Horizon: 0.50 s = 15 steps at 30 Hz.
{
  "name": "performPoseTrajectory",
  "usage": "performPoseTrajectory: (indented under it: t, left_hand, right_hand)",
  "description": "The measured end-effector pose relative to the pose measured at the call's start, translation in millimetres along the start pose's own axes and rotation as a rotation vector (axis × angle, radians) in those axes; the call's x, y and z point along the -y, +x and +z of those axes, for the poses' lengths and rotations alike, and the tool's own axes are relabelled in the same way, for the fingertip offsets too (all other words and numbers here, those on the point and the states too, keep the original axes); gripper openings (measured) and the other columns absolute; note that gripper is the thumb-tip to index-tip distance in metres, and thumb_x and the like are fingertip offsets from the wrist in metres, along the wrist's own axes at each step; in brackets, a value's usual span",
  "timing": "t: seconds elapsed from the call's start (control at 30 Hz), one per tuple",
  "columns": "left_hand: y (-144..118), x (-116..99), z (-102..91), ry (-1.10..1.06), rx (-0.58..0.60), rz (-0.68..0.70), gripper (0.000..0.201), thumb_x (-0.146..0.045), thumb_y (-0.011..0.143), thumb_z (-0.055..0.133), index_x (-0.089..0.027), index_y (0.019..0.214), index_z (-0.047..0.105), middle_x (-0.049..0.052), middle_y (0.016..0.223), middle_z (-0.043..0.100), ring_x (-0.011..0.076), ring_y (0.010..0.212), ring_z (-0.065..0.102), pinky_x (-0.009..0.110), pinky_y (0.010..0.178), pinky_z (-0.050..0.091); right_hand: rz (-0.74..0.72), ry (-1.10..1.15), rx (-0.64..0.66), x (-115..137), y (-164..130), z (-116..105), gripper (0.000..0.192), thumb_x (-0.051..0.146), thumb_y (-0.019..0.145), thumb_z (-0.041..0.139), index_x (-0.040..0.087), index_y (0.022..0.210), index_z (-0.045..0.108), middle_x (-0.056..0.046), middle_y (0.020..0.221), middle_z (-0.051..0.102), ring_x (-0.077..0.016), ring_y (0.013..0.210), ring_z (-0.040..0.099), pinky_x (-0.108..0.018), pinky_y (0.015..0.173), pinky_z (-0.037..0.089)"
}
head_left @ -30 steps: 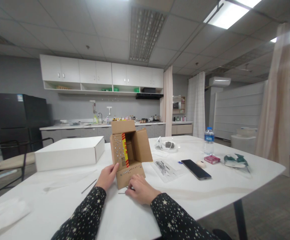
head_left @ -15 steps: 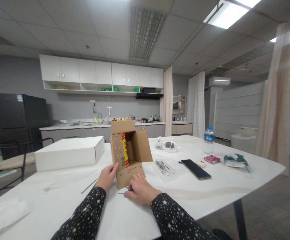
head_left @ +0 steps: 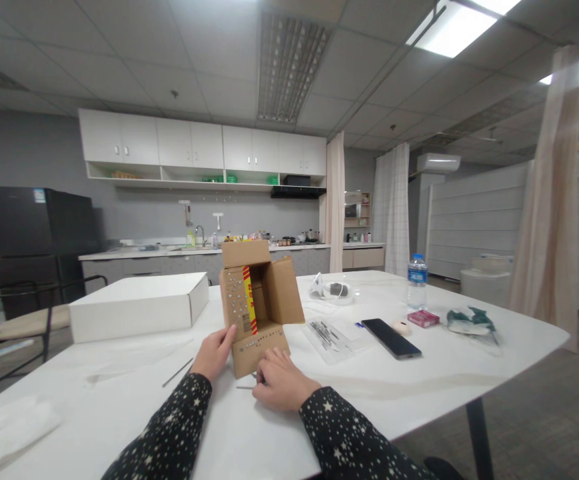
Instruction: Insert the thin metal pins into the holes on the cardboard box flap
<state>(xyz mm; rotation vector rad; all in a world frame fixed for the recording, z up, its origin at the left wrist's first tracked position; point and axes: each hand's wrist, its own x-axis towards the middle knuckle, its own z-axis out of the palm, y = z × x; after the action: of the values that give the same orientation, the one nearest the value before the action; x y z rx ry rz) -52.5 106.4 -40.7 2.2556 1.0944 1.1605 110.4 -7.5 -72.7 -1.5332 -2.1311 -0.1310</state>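
At the far left lay 1 crumpled white sheet, soft and slightly see-through, then 1 smooth, matte white box, low and rectangular. 1 thin dark rod rested nearer the arms. The left hand gripped the left edge of 1 brown cardboard box, thumb in front. That box was between the 2 hands near the middle of the desk, its flaps spread, its mouth facing the wearer; 1 yellow-and-red strip and rows of small silvery dots marked it. The right hand curled at the lower flap beside a 2nd thin rod; I cannot tell whether it grasped anything.

Further right were 1 clear plastic bag of slender dark pieces, 1 white corded object behind it, 1 flat black phone, 1 rounded beige item, 1 clear bottle with a blue cap, 1 small pink carton and 1 green-and-clear bundle.

The desk was glossy white. Beyond it stood 1 dark refrigerator, white wall cabinets and 3 hanging curtains.
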Motion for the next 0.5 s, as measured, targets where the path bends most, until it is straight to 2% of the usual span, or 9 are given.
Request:
performPoseTrajectory:
  t: [0.5]
  left_hand:
    - [1.1,1.8,1.9,-0.016,-0.004,0.014,0.057,-0.059,0.083,0.032,-0.013,0.074,0.064,0.005,0.073,0.066,0.0178,0.072,0.054,0.025,0.066,0.039]
  right_hand:
    - [0.021,-0.124,-0.019,3.3,2.7,2.1,0.014,0.026,0.070,0.054,0.014,0.073,0.061,-0.010,0.088,0.053,-0.0239,0.090,0.044,-0.035,0.079,0.034]
